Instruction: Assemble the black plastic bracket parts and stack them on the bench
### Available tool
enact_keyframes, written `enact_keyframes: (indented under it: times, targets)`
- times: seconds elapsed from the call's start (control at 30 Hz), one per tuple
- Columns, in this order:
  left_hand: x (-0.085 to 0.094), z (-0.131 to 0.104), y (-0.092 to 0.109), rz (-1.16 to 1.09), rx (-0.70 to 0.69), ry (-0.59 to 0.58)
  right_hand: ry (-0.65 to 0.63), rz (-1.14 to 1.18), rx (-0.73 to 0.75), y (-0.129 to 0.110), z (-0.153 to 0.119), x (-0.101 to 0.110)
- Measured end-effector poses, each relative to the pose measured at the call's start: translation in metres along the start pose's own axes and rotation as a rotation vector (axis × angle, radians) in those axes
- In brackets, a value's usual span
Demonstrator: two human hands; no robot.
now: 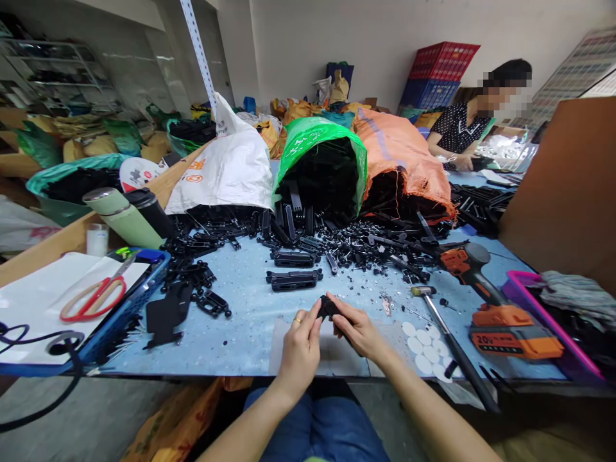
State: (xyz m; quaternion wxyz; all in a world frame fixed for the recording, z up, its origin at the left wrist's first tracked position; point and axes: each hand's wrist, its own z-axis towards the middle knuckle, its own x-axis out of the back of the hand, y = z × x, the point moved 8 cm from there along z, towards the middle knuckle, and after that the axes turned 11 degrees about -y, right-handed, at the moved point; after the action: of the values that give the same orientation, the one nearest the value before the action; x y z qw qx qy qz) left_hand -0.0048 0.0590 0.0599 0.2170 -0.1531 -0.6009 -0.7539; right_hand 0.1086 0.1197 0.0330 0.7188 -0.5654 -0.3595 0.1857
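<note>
Both my hands meet over the front middle of the blue table (231,340), holding one black plastic part (329,307) between them. My left hand (304,343) wears a ring and pinches the part's left end. My right hand (359,326) is wrapped round its longer right side, so much of its shape is hidden. Just beyond my hands lie two long black assembled arm pieces, a nearer one (294,279) and a farther one (293,258). A hammer (450,340) rests to the right of my right hand, beside several white round discs (423,346).
Sacks of black parts, one white (231,160), one green (312,138) and one orange (399,147), spill across the back. An orange cordless drill (500,308) lies right, near a pink-rimmed basket (522,282). Red scissors (99,296) sit on a left tray. Another person (462,131) works at back right.
</note>
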Motion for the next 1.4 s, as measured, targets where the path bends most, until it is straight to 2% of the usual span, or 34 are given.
enact_keyframes:
  times: [0.07, 0.13, 0.23, 0.3, 0.37, 0.4, 0.47, 0.53, 0.6, 0.63, 0.7, 0.8, 0.87, 0.93, 1.0, 1.07, 1.13, 1.17, 1.23, 1.3, 1.4]
  targets:
    - [0.003, -0.003, 0.004, -0.038, -0.007, 0.173, 0.105, 0.017, 0.033, -0.008, -0.003, -0.004]
    - [0.002, -0.005, 0.006, -0.048, -0.037, 0.252, 0.177, 0.026, 0.065, -0.014, -0.007, -0.012]
    - [-0.007, -0.002, 0.001, -0.014, -0.075, 0.141, 0.147, -0.020, 0.077, -0.013, -0.009, -0.022]
    - [-0.009, -0.003, -0.014, 0.014, -0.004, 0.095, 0.045, -0.115, 0.044, -0.006, -0.004, -0.023]
    - [-0.009, -0.005, -0.031, 0.083, 0.117, 0.082, -0.068, -0.303, -0.022, 0.007, 0.008, -0.009]
    - [-0.010, -0.005, -0.036, 0.153, 0.153, 0.062, -0.082, -0.432, -0.085, 0.016, 0.015, 0.008]
    - [-0.019, 0.002, -0.033, 0.346, 0.099, -0.069, 0.028, -0.732, -0.305, 0.037, 0.026, 0.066]
    - [-0.039, 0.011, -0.021, 0.528, -0.090, -0.303, 0.301, -1.063, -0.674, 0.052, 0.024, 0.146]
    - [-0.056, 0.017, -0.012, 0.651, -0.256, -0.507, 0.402, -1.145, -0.822, 0.061, 0.022, 0.201]
    - [-0.060, 0.019, -0.011, 0.695, -0.295, -0.560, 0.422, -1.162, -0.868, 0.066, 0.021, 0.221]
    - [-0.058, 0.022, -0.012, 0.774, -0.286, -0.564, 0.428, -1.174, -0.907, 0.073, 0.019, 0.245]
    - [-0.047, 0.018, -0.019, 0.852, -0.188, -0.506, 0.413, -1.201, -0.915, 0.077, 0.014, 0.256]
    - [-0.042, 0.012, -0.025, 0.865, -0.120, -0.508, 0.388, -1.223, -0.862, 0.071, 0.011, 0.248]
    - [-0.043, 0.008, -0.029, 0.808, -0.088, -0.549, 0.269, -1.217, -0.689, 0.057, 0.009, 0.221]
    - [-0.050, 0.008, -0.031, 0.700, -0.095, -0.621, -0.002, -1.148, -0.423, 0.041, 0.003, 0.170]
    - [-0.059, 0.011, -0.033, 0.598, -0.113, -0.702, -0.319, -1.049, -0.190, 0.027, -0.016, 0.106]
    - [-0.066, 0.015, -0.035, 0.541, -0.108, -0.765, -0.515, -1.019, -0.089, 0.022, -0.042, 0.054]
    - [-0.068, 0.016, -0.035, 0.527, -0.103, -0.784, -0.559, -1.030, -0.083, 0.022, -0.051, 0.035]
    - [-0.070, 0.017, -0.033, 0.523, -0.095, -0.802, -0.568, -1.072, -0.120, 0.028, -0.062, 0.012]
    - [-0.071, 0.016, -0.029, 0.533, -0.089, -0.791, -0.532, -1.109, -0.165, 0.033, -0.063, 0.003]
    - [-0.071, 0.014, -0.023, 0.538, -0.079, -0.731, -0.469, -1.136, -0.221, 0.031, -0.059, 0.002]
